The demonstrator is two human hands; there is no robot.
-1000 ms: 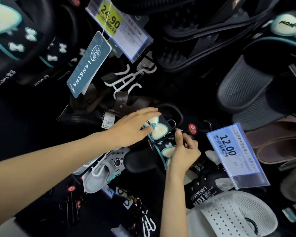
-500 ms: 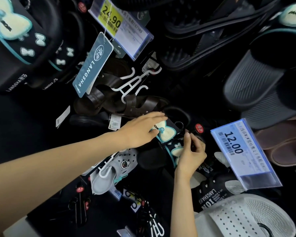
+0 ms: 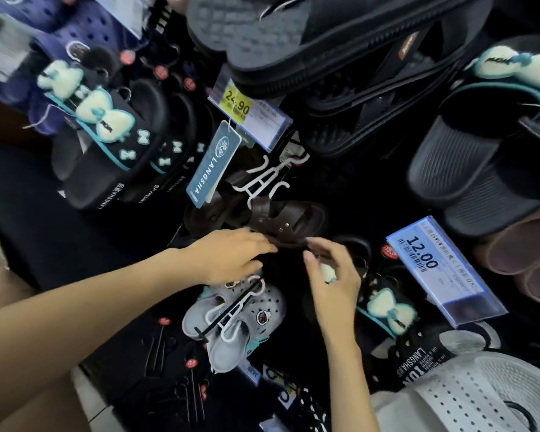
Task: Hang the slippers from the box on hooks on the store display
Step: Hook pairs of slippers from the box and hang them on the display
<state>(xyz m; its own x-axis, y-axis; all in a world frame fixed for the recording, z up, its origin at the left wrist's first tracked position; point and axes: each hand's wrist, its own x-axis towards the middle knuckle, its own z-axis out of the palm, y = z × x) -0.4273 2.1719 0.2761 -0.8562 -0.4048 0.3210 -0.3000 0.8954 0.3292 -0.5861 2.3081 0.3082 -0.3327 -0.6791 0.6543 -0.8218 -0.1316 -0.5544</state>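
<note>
- The left hand (image 3: 231,257) reaches in from the lower left with fingers stretched nearly straight, tips at the sole edge of a brown strapped sandal (image 3: 281,218); it grips nothing.
- The right hand (image 3: 331,275) comes up beside it, fingers loosely bent and spread; a small pale piece shows between them, but whether it is pinched cannot be told.
- Just right of that hand hangs a black slipper (image 3: 384,310), matte and smooth, trimmed in teal, carrying a puffy cream bow with a teal knot; it sits low on the display, under the blue price holder (image 3: 434,269) reading 12.00.
- Below the hands, pale grey clogs (image 3: 234,319) with round vent holes hang on a white plastic hanger.
- At lower right lies a white perforated slipper (image 3: 468,397).
- The display is a dark wall crowded with footwear.
- Farther up left hang more black bow slippers (image 3: 106,145); a blue LANGSHA tag (image 3: 214,163) and a yellow 24.90 label (image 3: 237,99) sit centre.
- Ribbed dark grey slides (image 3: 468,173) hang at far right.
</note>
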